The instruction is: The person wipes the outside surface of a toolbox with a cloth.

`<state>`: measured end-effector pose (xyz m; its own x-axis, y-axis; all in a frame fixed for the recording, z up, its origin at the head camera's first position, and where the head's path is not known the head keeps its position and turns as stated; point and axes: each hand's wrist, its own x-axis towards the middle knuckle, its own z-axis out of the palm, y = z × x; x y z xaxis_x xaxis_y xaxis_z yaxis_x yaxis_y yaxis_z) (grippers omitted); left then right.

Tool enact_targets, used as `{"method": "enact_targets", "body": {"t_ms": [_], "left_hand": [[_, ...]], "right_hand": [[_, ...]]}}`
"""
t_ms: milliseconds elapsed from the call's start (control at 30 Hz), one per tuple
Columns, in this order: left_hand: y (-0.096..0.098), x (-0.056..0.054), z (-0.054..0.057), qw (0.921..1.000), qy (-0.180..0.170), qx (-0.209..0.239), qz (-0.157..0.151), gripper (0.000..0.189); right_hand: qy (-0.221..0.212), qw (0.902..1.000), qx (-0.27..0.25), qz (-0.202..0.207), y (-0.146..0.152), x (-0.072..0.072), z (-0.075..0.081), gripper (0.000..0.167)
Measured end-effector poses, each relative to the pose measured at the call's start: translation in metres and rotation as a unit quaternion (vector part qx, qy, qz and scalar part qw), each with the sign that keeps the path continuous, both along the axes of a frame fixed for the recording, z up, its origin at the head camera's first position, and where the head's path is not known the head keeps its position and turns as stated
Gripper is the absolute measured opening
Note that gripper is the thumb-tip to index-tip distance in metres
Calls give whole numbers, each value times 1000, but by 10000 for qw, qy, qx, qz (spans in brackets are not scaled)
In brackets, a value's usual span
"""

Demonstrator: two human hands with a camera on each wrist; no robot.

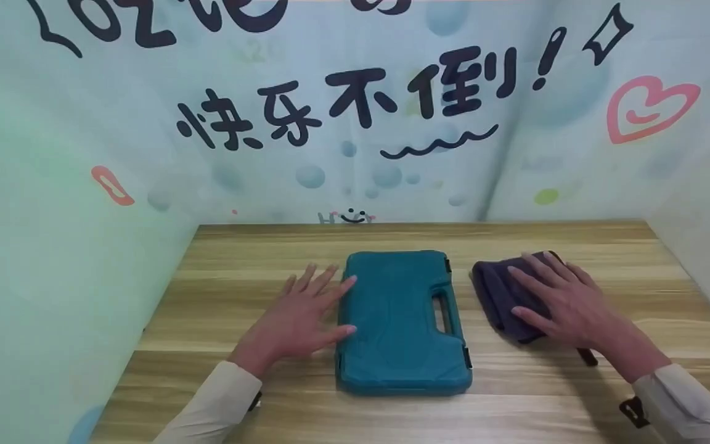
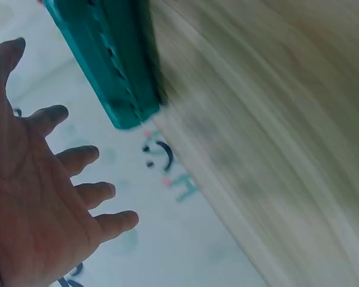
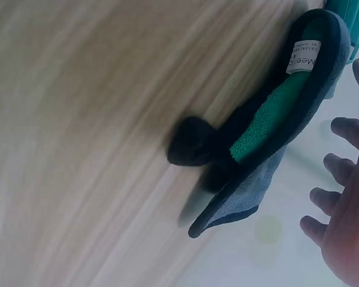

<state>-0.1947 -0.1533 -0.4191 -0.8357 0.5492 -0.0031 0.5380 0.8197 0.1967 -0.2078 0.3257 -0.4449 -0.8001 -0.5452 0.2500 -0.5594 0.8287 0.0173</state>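
Note:
A teal plastic carry case [image 1: 392, 320] with a handle slot on its right side lies flat on the wooden table. My left hand [image 1: 296, 320] hovers at the case's left edge, fingers spread, holding nothing. To the right lies a folded dark blue cloth [image 1: 493, 290]. In the right wrist view, green terry fabric [image 3: 272, 113] and a white label [image 3: 303, 57] show inside its fold. Over this cloth is my right hand [image 1: 567, 308], with fingers spread and apart from it in the right wrist view.
The wooden table [image 1: 238, 253] runs back to a printed backdrop [image 1: 355, 179] with dark lettering. Similar pale sheets stand along the left and right sides. A black strap end [image 1: 588, 356] sticks out from the cloth, below my right hand.

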Motion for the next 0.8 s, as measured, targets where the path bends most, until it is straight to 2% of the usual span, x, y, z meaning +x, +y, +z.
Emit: {"method": "enact_targets", "body": {"t_ms": [133,267,367,567,800], "left_hand": [[18,0,5,9982,-501,-55,-322,90],[36,-2,9,9917,-1170,-228,-473,98],[48,-2,11,9865,-1491,-439,-513,104],[69,0,16,9791,-1719,-735,-798,111],[82,0,17,9758,-1792,-909,-858,117]], "right_hand": [[-50,9998,143,137,1,-2,0,70],[-485,9985,125,243,4,-3,1,75],[-797,9962,75,344,8,-5,-1,83],[-1072,9923,250,571,13,-10,-1,98],[-934,9917,396,794,12,-19,-1,81]]}}
